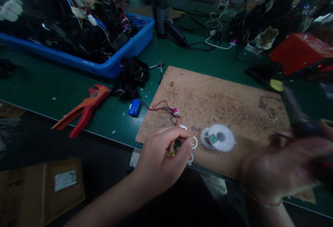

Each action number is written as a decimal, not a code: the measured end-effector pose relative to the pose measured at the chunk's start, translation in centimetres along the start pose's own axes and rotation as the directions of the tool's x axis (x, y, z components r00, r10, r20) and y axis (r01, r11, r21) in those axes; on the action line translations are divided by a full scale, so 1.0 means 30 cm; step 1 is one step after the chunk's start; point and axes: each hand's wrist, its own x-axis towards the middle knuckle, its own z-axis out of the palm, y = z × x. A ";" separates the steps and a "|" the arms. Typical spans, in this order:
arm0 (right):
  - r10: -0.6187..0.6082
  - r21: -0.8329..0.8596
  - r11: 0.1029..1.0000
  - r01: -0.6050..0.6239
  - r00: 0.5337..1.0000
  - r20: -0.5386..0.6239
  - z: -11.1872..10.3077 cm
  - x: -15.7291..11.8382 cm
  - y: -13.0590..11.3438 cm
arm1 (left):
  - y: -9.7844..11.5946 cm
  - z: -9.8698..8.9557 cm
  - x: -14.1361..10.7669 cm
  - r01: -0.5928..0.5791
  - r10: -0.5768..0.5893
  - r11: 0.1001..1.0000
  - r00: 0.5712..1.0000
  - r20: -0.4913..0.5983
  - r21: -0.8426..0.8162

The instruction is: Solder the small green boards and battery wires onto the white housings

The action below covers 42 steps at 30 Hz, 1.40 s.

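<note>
My left hand (165, 157) is closed in a pinch at the board's front edge, with short thin wires (194, 135) showing at its fingertips. Just beyond the fingers lies a white ring-shaped part (195, 143); part of a green circuit board (177, 146) shows under the hand. Red and black wires (161, 107) run from there to a blue battery pack (134, 107). Blurred by motion at the right, my right hand (283, 168) is wrapped round a soldering iron (296, 105). A solder spool (221, 138) with a tiny green board (213, 138) on it stands between the hands.
A stained wooden board (221, 98) covers part of the green table (187, 55). Red-orange cutters (90, 107), small pliers (160, 68) and black parts (131, 77) lie left. Behind are a heaped blue tray (111, 65), a red box (299, 53) and a yellow sponge (276, 85).
</note>
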 end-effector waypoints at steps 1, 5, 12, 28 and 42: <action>0.013 -0.044 0.999 -0.011 0.998 0.058 -0.004 0.003 0.000 | 0.002 0.000 0.001 -0.001 0.001 1.000 1.000 0.001 0.003; -0.031 -0.086 0.996 0.033 0.999 0.018 -0.025 0.012 0.016 | 0.007 -0.001 0.000 -0.003 0.003 1.000 1.000 0.008 -0.002; -0.077 0.118 0.988 0.094 0.986 -0.147 -0.014 0.014 0.042 | -0.001 -0.004 -0.004 -0.007 0.007 1.000 1.000 -0.005 -0.014; -0.135 0.212 0.968 0.136 0.991 -0.022 -0.017 -0.025 0.035 | -0.005 -0.006 -0.046 0.094 -0.092 0.982 0.996 0.018 -0.165; -0.155 0.310 0.937 0.160 0.987 -0.040 -0.077 0.037 0.072 | -0.012 -0.092 -0.041 -0.104 0.133 0.974 0.981 -0.138 0.199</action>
